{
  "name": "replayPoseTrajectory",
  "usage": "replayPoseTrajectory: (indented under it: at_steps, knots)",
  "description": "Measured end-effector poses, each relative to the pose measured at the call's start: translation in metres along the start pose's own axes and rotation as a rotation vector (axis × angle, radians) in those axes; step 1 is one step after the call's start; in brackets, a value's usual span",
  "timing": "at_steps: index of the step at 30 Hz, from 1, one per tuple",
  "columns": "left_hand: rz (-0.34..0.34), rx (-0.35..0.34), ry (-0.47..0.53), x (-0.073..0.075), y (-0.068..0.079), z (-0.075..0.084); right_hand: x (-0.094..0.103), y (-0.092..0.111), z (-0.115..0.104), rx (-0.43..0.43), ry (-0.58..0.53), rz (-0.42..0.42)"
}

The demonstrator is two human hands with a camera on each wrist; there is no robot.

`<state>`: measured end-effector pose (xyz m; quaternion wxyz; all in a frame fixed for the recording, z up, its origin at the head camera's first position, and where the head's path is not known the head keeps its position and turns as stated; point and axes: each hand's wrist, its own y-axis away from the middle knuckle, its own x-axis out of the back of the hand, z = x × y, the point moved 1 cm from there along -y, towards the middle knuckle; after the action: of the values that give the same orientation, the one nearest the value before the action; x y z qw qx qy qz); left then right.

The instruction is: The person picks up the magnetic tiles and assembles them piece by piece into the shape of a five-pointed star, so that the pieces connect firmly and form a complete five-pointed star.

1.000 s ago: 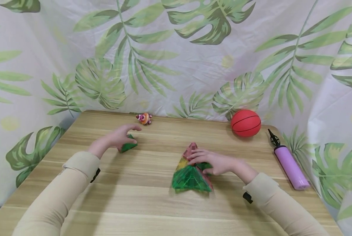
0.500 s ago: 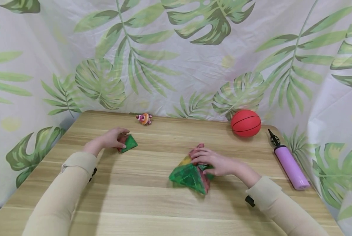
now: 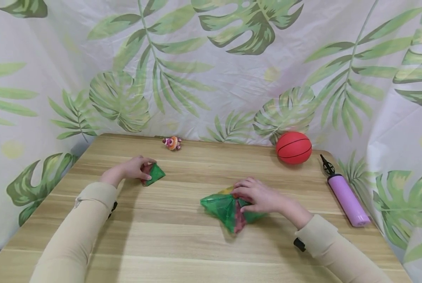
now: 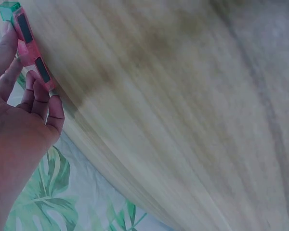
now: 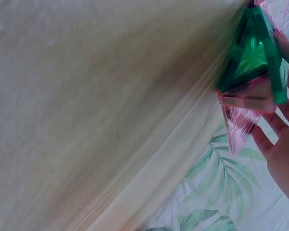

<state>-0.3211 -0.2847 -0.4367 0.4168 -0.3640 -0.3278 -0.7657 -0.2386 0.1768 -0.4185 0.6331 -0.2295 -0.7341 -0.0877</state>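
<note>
On the left side of the table, my left hand (image 3: 134, 168) pinches a small piece of green and pink magnetic tiles (image 3: 156, 173) between thumb and fingers. In the left wrist view the piece's pink edge (image 4: 31, 45) shows dark magnet strips. My right hand (image 3: 258, 196) grips the top of a larger star-like build of translucent magnetic tiles (image 3: 219, 208), green, pink and yellow, near the middle of the table. From the right wrist, a green triangle tile (image 5: 253, 53) and a pink one (image 5: 241, 122) stand out at the fingers. The build's far side is hidden behind the hand.
A small figurine with an orange ring (image 3: 172, 143) sits at the back edge of the wooden table (image 3: 182, 251). At the back right are a red ball (image 3: 294, 147) with black lines and a purple hand pump (image 3: 348, 199). A leaf-print cloth (image 3: 182, 78) hangs behind.
My left hand has drawn back slightly and its fingers have come together on the small tile piece. My right hand has turned the larger build clockwise, its pink tip now hidden behind the hand.
</note>
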Motion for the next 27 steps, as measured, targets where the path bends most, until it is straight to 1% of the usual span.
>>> replayPoseTrajectory:
  at_steps: [3,4,7,10,11,14,16,21,25,27]
  knots:
    - [0.014,-0.024,0.029,0.000,0.001,-0.001,0.000,0.000,-0.004,-0.082,0.014,-0.015]
    - [0.026,-0.051,0.025,0.000,0.001,-0.002,-0.001,0.000,-0.005,-0.103,0.022,-0.016]
    - [0.043,-0.085,0.041,-0.001,0.001,-0.004,-0.003,-0.002,-0.007,-0.155,0.047,-0.008]
    - [0.050,-0.057,0.070,-0.003,-0.002,-0.005,-0.006,-0.004,-0.009,-0.195,0.065,0.004]
    - [0.043,-0.028,0.100,-0.004,-0.003,-0.005,-0.007,-0.005,-0.009,-0.213,0.066,0.004]
    - [0.041,0.021,0.149,-0.005,-0.006,-0.002,-0.008,-0.007,-0.010,-0.262,0.065,0.006]
    - [0.042,0.031,0.181,-0.006,-0.007,0.001,-0.009,-0.008,-0.011,-0.292,0.063,0.002]
    - [0.060,0.017,0.203,-0.006,-0.007,0.008,-0.009,-0.010,-0.011,-0.315,0.069,0.003]
    - [0.098,-0.009,0.196,-0.007,-0.009,0.013,-0.009,-0.011,-0.011,-0.322,0.065,-0.005]
    - [0.131,-0.020,0.192,-0.006,-0.010,0.018,-0.008,-0.012,-0.010,-0.323,0.055,-0.006]
